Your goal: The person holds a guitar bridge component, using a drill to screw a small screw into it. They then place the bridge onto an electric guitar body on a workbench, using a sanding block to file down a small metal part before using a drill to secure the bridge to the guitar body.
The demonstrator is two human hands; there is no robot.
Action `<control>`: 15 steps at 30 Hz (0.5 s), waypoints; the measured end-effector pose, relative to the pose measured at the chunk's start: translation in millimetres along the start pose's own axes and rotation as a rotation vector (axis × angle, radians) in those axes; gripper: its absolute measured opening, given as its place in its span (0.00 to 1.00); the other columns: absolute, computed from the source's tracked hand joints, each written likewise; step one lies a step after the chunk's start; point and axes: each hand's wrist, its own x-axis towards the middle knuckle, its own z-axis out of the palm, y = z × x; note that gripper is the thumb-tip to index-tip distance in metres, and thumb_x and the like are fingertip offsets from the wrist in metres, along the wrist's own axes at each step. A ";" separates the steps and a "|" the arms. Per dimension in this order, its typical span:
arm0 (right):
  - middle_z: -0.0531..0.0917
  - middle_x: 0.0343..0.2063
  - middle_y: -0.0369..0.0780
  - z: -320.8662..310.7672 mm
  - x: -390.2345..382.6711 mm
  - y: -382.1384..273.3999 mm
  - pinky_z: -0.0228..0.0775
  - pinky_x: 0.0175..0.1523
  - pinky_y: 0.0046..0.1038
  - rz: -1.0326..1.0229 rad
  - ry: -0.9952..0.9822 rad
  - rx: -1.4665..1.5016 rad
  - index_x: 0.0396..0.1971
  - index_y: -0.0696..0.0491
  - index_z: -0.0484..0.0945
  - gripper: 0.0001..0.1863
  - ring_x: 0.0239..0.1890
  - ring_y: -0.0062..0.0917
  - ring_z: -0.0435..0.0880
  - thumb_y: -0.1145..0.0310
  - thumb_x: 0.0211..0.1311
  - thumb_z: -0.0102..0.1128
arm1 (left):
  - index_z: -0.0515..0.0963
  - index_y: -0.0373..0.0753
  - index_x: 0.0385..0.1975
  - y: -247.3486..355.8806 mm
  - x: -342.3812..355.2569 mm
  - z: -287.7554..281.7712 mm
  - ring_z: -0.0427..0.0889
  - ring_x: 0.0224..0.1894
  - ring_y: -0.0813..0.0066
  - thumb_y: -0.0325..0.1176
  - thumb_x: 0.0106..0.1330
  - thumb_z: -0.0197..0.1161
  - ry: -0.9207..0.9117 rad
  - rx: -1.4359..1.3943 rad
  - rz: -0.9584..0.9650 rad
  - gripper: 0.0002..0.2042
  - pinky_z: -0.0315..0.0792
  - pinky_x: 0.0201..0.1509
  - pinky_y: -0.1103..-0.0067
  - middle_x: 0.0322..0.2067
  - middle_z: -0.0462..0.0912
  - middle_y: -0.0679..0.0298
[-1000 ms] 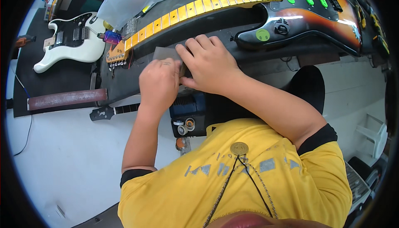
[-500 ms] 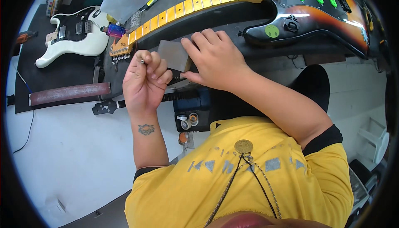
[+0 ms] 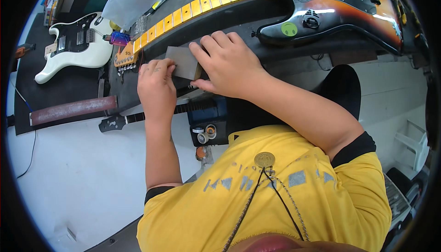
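At the near edge of the dark bench, my right hand (image 3: 229,66) grips a flat grey block (image 3: 183,62), its fingers over the right side and its thumb at the near corner. My left hand (image 3: 157,84) is closed in a pinch at the block's left side, back of the hand upward. Whatever its fingertips hold is hidden now. Just beyond both hands lies an electric guitar with a sunburst body (image 3: 363,25). Its yellow maple neck (image 3: 206,5) stretches left to the headstock (image 3: 126,58).
A white guitar body (image 3: 78,52) lies at the left, behind a long reddish-brown bar (image 3: 73,110). A clear plastic bag (image 3: 138,2) sits beyond the neck. Below the bench edge are a black headstock (image 3: 112,123) and small round tins (image 3: 203,137). A white stool (image 3: 413,144) stands at right.
My left hand has turned from palm up, showing a small metal tip in its pinch, to back up, with fingertips lowered beside the block. The right hand keeps its hold.
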 end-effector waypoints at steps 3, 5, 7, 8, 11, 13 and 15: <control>0.82 0.45 0.39 0.9 -1.7 -0.4 0.70 0.55 0.35 0.003 -0.016 0.005 0.57 0.54 0.79 0.41 0.51 0.34 0.79 0.40 0.49 0.78 | 0.84 0.33 0.36 17.7 -5.0 10.2 0.82 0.41 0.49 0.24 0.67 0.68 -0.048 -0.109 0.002 0.03 0.76 0.47 0.61 0.35 0.85 0.53; 0.82 0.45 0.40 -1.3 0.1 1.8 0.70 0.55 0.35 -0.005 -0.011 0.001 0.56 0.54 0.80 0.41 0.51 0.34 0.79 0.41 0.49 0.78 | 0.83 0.32 0.35 15.3 -0.7 8.1 0.81 0.39 0.49 0.25 0.68 0.68 -0.028 -0.105 0.045 0.03 0.75 0.44 0.61 0.34 0.84 0.54; 0.82 0.45 0.40 1.5 -1.5 -1.5 0.70 0.55 0.35 0.006 0.010 -0.005 0.56 0.54 0.80 0.40 0.51 0.34 0.79 0.41 0.49 0.78 | 0.83 0.33 0.34 4.2 1.2 3.2 0.79 0.37 0.49 0.26 0.68 0.68 -0.021 0.042 0.023 0.04 0.74 0.42 0.60 0.32 0.82 0.54; 0.82 0.45 0.40 2.3 -2.0 -1.2 0.70 0.55 0.35 0.012 0.008 -0.003 0.56 0.54 0.80 0.40 0.51 0.34 0.79 0.41 0.49 0.78 | 0.83 0.33 0.34 6.3 1.6 3.2 0.79 0.37 0.49 0.26 0.68 0.68 -0.027 0.040 0.026 0.04 0.74 0.42 0.60 0.32 0.82 0.54; 0.82 0.45 0.40 1.9 -0.4 0.9 0.70 0.55 0.35 -0.016 0.012 -0.008 0.56 0.54 0.80 0.40 0.51 0.34 0.79 0.41 0.49 0.78 | 0.77 0.33 0.29 21.3 6.6 0.4 0.79 0.36 0.50 0.27 0.68 0.68 -0.089 0.126 0.130 0.08 0.74 0.42 0.60 0.29 0.80 0.54; 0.82 0.45 0.40 0.8 -0.6 -1.0 0.70 0.55 0.36 0.001 0.015 -0.007 0.56 0.54 0.80 0.40 0.51 0.35 0.79 0.41 0.50 0.78 | 0.77 0.34 0.28 1.5 13.9 2.1 0.79 0.36 0.50 0.27 0.69 0.68 -0.091 0.144 0.122 0.08 0.74 0.42 0.60 0.29 0.80 0.53; 0.82 0.45 0.40 -0.4 -0.3 -2.0 0.70 0.55 0.36 -0.003 0.005 0.000 0.56 0.54 0.80 0.40 0.51 0.35 0.79 0.41 0.50 0.78 | 0.76 0.34 0.28 -2.9 12.9 2.0 0.79 0.36 0.50 0.27 0.69 0.67 -0.096 0.168 0.118 0.08 0.74 0.42 0.60 0.28 0.80 0.53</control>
